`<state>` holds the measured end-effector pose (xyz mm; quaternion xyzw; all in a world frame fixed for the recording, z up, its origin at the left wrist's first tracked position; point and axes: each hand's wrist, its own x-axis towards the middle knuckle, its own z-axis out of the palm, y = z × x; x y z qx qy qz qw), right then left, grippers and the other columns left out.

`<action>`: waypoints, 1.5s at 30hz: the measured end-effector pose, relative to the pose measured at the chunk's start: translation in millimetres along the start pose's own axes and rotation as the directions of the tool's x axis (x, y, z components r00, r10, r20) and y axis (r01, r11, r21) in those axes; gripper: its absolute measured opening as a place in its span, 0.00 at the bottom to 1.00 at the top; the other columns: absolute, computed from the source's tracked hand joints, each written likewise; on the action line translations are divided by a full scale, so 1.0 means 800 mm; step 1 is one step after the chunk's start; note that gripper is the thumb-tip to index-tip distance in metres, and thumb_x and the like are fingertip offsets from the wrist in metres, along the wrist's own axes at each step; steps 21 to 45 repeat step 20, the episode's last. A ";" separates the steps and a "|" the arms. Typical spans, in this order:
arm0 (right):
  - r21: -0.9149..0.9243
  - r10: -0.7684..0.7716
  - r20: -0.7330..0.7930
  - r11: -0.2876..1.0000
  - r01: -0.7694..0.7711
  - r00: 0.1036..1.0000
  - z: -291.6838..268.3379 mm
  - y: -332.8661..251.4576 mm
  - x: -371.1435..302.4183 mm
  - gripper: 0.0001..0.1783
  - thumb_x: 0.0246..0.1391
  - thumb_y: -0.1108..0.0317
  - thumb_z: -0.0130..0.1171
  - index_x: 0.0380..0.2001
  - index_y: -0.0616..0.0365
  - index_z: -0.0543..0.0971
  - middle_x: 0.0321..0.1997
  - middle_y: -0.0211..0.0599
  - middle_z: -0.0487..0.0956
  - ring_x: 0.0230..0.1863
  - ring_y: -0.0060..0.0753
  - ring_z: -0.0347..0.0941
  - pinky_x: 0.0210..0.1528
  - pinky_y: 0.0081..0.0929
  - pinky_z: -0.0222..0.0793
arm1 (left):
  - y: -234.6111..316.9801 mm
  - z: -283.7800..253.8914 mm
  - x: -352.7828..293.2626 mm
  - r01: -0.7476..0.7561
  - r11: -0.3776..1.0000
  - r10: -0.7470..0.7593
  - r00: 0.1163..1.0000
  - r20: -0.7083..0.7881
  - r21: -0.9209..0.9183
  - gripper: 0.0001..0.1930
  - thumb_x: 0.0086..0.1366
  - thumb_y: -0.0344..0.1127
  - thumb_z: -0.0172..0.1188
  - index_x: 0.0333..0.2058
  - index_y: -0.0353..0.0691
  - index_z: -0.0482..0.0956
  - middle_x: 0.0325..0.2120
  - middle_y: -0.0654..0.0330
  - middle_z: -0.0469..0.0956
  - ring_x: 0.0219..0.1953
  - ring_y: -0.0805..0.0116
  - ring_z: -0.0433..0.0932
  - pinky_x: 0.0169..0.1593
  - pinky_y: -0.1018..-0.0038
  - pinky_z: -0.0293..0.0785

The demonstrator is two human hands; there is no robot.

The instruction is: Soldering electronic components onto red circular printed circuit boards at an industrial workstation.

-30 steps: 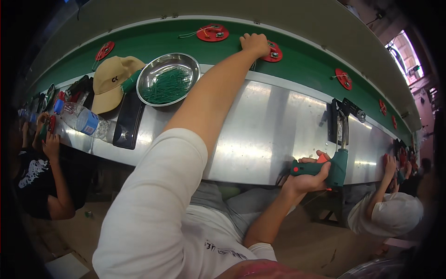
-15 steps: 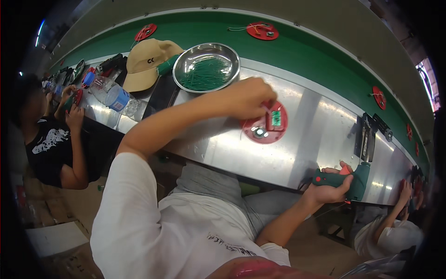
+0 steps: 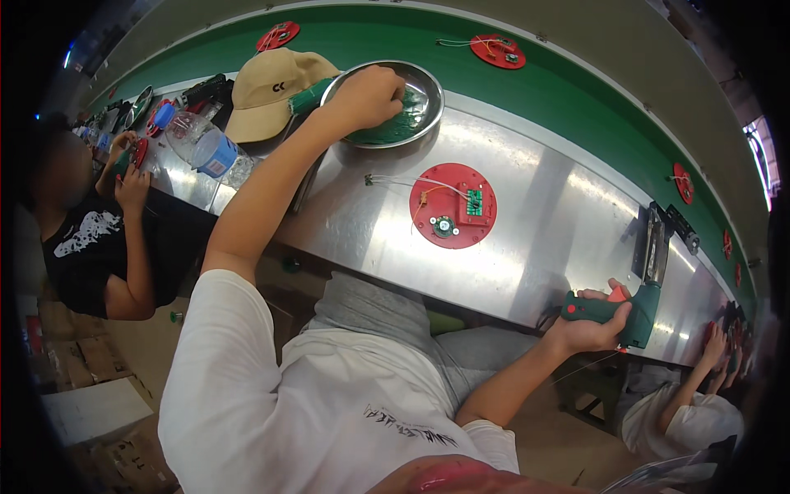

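My left hand (image 3: 368,100) reaches over a shiny metal bowl (image 3: 436,103). Its fingers are curled down toward thin green strips (image 3: 399,128) heaped inside. The fingertips are hidden, so what they grip cannot be made out. Nearer me on the metal bench lies a round red plate (image 3: 440,183) carrying a small green circuit board (image 3: 475,202), a round metal-centred part (image 3: 444,226) and white wires that trail off to the left. At the right, by the bench's front edge, my right hand (image 3: 594,331) wraps round a green pistol-grip tool (image 3: 642,317) with an orange trigger.
Left of the bowl are a tan cap (image 3: 276,92), a green cylinder (image 3: 311,97) and a clear plastic bottle (image 3: 202,148). Further red plates (image 3: 498,51) lie along the green strip (image 3: 395,41) behind the bench (image 3: 551,222). People work at both sides.
My left hand has left the red plate and moved left and away to the bowl, uncovering the plate's wires. My right hand still grips the green tool in nearly the same place.
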<state>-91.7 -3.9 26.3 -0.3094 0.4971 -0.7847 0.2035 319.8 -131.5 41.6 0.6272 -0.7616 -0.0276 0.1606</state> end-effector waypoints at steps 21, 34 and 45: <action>-0.011 -0.002 0.185 1.000 0.004 0.983 -0.007 0.000 -0.007 0.24 0.60 0.55 0.49 0.48 0.68 0.72 0.40 0.47 0.78 0.19 0.31 0.73 0.22 0.26 0.69 | -0.017 -0.046 -0.016 -0.271 0.431 -0.078 0.939 -0.335 -0.860 0.13 0.69 0.31 0.59 0.50 0.32 0.79 0.38 0.55 0.84 0.40 0.68 0.83 0.48 0.74 0.80; -0.011 -0.002 0.185 1.000 0.004 0.983 -0.007 0.000 -0.007 0.24 0.60 0.55 0.49 0.48 0.68 0.72 0.40 0.47 0.78 0.19 0.31 0.73 0.22 0.26 0.69 | -0.017 -0.046 -0.016 -0.271 0.431 -0.078 0.939 -0.335 -0.860 0.13 0.69 0.31 0.59 0.50 0.32 0.79 0.38 0.55 0.84 0.40 0.68 0.83 0.48 0.74 0.80; -0.011 -0.002 0.185 1.000 0.004 0.983 -0.007 0.000 -0.007 0.24 0.60 0.55 0.49 0.48 0.68 0.72 0.40 0.47 0.78 0.19 0.31 0.73 0.22 0.26 0.69 | -0.017 -0.046 -0.016 -0.271 0.431 -0.078 0.939 -0.335 -0.860 0.13 0.69 0.31 0.59 0.50 0.32 0.79 0.38 0.55 0.84 0.40 0.68 0.83 0.48 0.74 0.80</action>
